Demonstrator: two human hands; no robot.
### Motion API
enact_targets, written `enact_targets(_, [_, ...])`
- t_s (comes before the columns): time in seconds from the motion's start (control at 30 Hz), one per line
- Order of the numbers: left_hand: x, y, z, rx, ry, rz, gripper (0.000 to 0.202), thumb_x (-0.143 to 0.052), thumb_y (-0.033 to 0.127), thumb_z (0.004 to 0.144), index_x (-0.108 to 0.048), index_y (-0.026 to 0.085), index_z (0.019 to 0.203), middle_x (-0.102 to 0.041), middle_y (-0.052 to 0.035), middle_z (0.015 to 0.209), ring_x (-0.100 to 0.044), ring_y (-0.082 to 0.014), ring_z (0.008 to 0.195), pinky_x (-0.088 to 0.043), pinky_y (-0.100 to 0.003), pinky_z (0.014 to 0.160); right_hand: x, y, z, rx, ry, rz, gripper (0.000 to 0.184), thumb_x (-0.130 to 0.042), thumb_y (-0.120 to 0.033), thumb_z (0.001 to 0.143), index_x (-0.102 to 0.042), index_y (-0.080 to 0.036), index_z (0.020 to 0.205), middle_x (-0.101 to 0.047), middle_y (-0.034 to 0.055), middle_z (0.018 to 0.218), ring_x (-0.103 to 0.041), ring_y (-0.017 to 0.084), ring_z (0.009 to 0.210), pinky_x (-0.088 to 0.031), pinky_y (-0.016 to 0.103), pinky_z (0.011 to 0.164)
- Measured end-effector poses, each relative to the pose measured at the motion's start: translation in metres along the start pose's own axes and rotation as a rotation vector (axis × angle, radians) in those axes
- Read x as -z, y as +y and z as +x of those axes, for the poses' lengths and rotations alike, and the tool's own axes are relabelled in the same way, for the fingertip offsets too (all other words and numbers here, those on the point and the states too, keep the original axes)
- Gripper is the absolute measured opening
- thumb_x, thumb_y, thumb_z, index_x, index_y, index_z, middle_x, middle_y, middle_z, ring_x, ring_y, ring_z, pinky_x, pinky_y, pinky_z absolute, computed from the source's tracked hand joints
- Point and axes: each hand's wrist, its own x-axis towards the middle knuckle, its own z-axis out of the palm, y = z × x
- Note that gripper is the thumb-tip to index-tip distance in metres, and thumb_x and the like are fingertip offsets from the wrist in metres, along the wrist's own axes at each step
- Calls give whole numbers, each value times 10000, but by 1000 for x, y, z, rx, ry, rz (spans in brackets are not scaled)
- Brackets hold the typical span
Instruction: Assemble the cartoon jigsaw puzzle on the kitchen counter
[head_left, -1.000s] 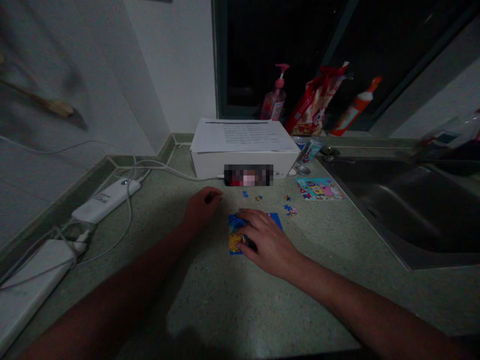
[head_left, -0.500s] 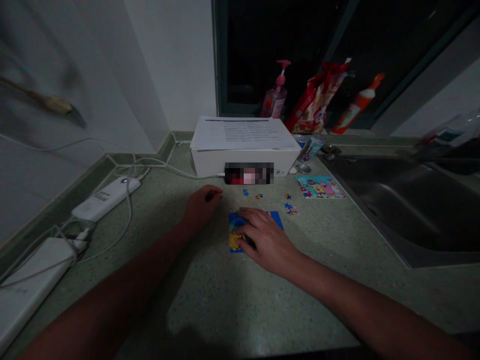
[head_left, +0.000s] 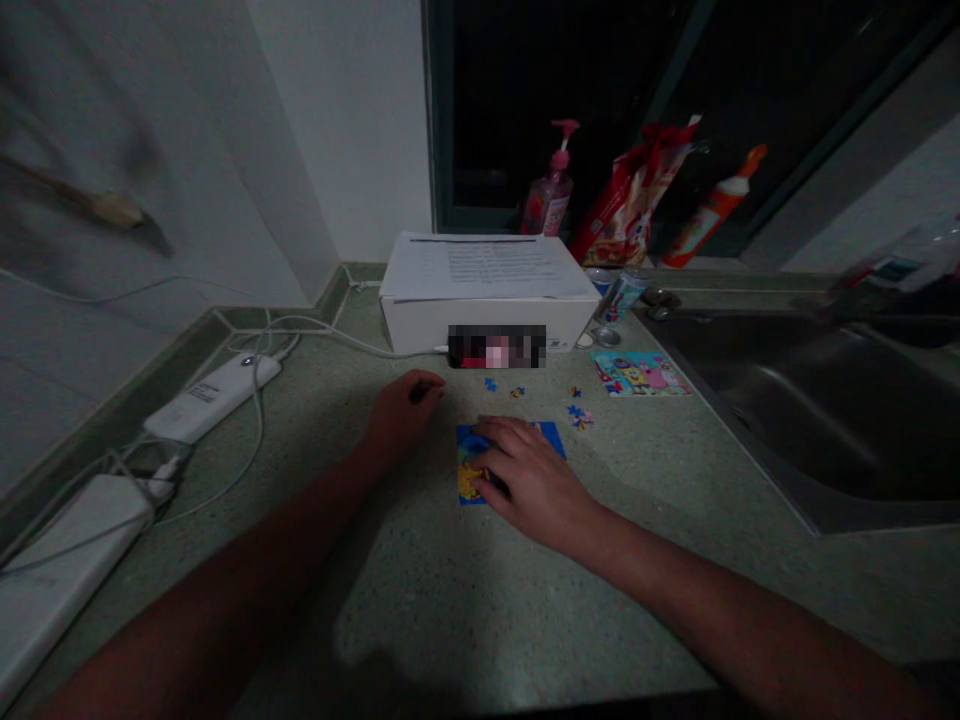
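My right hand (head_left: 529,475) lies over a small blue and yellow jigsaw puzzle (head_left: 469,490) on the counter. Its fingers are spread, with the tips on the picture, and they hide much of it; whether a loose piece is under them I cannot see. To the left of the puzzle, my left hand (head_left: 405,408) rests on the counter, fingers loosely curved, a gap between thumb and forefinger, nothing visible in it. Beyond the puzzle lie a blue puzzle piece (head_left: 490,384), a yellow and dark piece (head_left: 517,393), another small piece (head_left: 575,392) and a little cluster of pieces (head_left: 580,417).
A colourful cartoon picture card (head_left: 641,375) lies near the metal sink (head_left: 847,420). Behind stands a white box (head_left: 420,325) topped with printed paper (head_left: 487,265), a can (head_left: 622,298) beside it. White power banks (head_left: 214,397) and cables (head_left: 259,430) are on the left.
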Motion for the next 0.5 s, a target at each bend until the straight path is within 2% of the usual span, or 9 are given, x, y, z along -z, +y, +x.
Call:
enact_targets(0.23, [1, 1, 0, 10, -13, 6, 126, -670, 260, 898, -770, 241, 972, -832, -47, 945, -773, -244, 902, -574, -389, 871, -1, -1, -1, -23, -2, 0, 112, -779, -219, 974, -789, -220, 1085, -723, 133, 1403, -625, 350, 1386, -527, 592, 1179])
enact_targets(0.5, [1, 2, -1, 16, -8, 25, 139, -659, 268, 907, -775, 248, 980, -839, -45, 962, -776, -242, 916, -582, -397, 901, -4, -2, 0, -10, 12, 42, 121, -757, -231, 993, -793, -223, 1108, -743, 127, 1368, -639, 340, 1376, -530, 577, 1172])
